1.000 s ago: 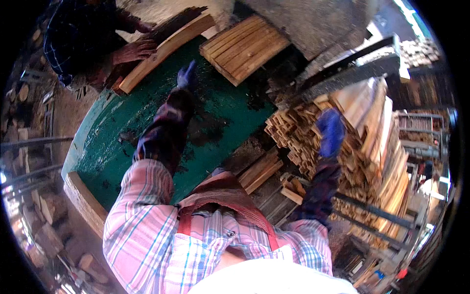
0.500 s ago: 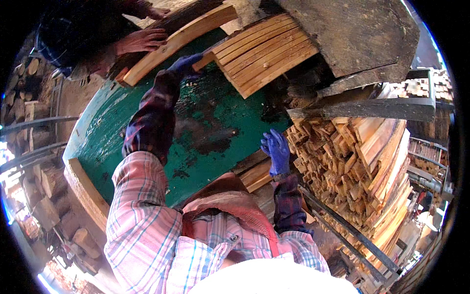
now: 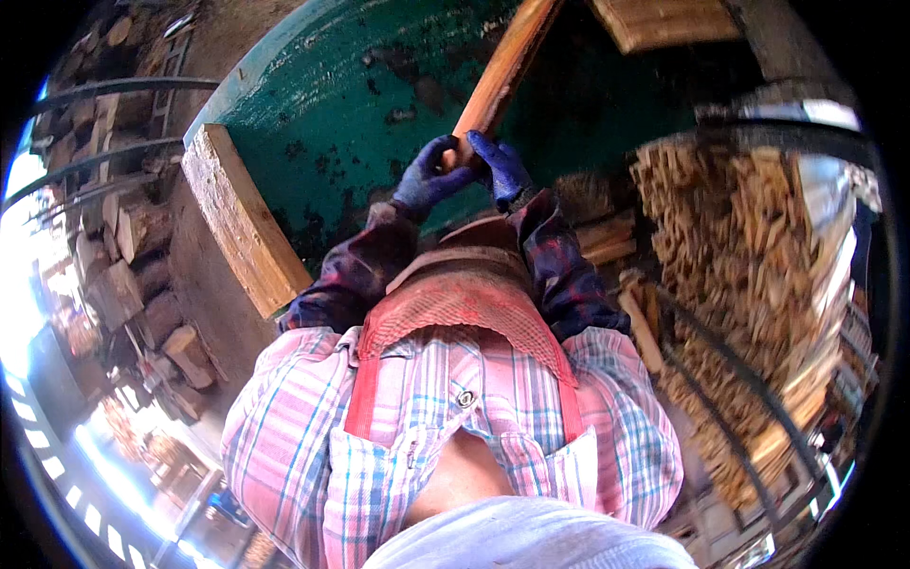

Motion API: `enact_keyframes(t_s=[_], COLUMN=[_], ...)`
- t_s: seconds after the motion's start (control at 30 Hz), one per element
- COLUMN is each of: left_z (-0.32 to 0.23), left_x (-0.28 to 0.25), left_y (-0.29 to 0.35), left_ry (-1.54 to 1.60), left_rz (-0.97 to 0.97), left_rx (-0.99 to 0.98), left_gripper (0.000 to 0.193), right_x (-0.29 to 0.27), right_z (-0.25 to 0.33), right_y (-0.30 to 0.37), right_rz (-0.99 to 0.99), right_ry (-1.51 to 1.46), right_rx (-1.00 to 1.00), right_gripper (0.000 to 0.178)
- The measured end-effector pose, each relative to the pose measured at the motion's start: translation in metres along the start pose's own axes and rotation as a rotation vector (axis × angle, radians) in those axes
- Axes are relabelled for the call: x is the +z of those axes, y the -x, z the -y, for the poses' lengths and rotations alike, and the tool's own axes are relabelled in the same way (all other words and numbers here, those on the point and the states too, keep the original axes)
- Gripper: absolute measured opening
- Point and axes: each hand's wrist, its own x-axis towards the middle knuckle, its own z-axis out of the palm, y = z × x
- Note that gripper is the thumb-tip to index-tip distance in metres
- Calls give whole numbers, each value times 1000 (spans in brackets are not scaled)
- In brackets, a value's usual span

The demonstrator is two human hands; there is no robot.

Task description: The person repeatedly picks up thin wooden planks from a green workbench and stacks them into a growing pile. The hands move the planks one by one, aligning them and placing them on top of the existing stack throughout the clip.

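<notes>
A long reddish-brown wooden slab [image 3: 502,76] slants across the green, dark-stained tabletop [image 3: 332,114], its far end running out past the top edge of the view. My left hand [image 3: 434,177], in a blue-purple glove, is closed round the left side of its near end. My right hand [image 3: 502,169], gloved alike, grips that same end from the right, thumb toward the wood. Both forearms are drawn in close to my body, just beyond the red apron [image 3: 474,294].
A thick squared timber [image 3: 248,223] lies along the table's left edge. Light sawn wood [image 3: 664,21] sits at the far right. Stacked slats [image 3: 730,228] rise on the right beside dark metal bars [image 3: 739,379]. Logs and blocks [image 3: 133,275] are piled at left.
My left hand has come back toward me, and my right hand has moved to meet it on the slab. The view has shifted; the other person's hands are out of it.
</notes>
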Motion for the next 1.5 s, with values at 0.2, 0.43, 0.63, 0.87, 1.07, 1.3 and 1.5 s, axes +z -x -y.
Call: enact_keyframes(t_s=[0.2, 0.43, 0.63, 0.87, 1.07, 1.3, 1.5], left_z=[14, 14, 41, 32, 8, -68, -133], left_x=[15, 40, 69, 93, 98, 99, 94], left_y=[61, 33, 33, 12, -20, -120, -257], left_ry=[14, -227, -450, -561, -627, -338, -1012], left_rz=[509, 703, 884, 961, 883, 442, -115], left_rx=[-82, -91, -193, -252, -202, -18, 633], left_gripper=[52, 28, 31, 37, 40, 37, 68], right_x=[-45, -112, -157, -287, -338, -240, -206], right_z=[-63, -189, -286, -292, -214, -70, 122], right_y=[81, 228, 260, 291, 212, 75, 41], right_rz=[-494, -768, -1290, -1686, -1405, -567, -304], right_ry=[237, -204, -614, -870, -660, -324, -7], right_rx=[-112, -402, -289, -253, -224, -253, -464], right_gripper=[56, 39, 36, 33, 30, 29, 40])
